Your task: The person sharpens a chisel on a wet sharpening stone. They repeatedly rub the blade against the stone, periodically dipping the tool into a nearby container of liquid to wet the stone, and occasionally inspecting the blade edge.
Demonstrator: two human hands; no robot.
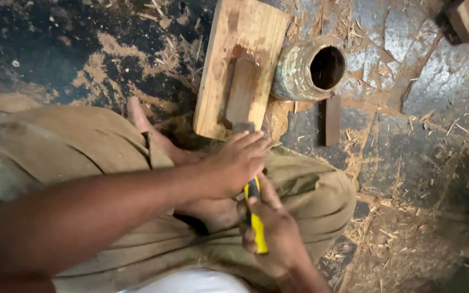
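Low in the centre of the frame, the right hand has its grip clamped round the yellow-and-black handle of a chisel. The left hand lies over the front of the tool with fingers spread, pressing down where the blade should be; whether it grips the steel or only bears on it cannot be told. The blade is hidden under that hand.

The tool points up the frame towards a dark sharpening stone, set in a wooden plank that lies on the floor at upper centre. Just right of the plank a round tin can lies on its side, mouth open. A small dark wooden strip sits below the can. Wood shavings are scattered over the floor.

To work well here, the bevel would need to sit flat on the stone, with the left hand's pressure kept low and even and the right hand holding a steady angle. The near edge of the plank rests close to the person's foot, so the plank may slide; bracing it would help.
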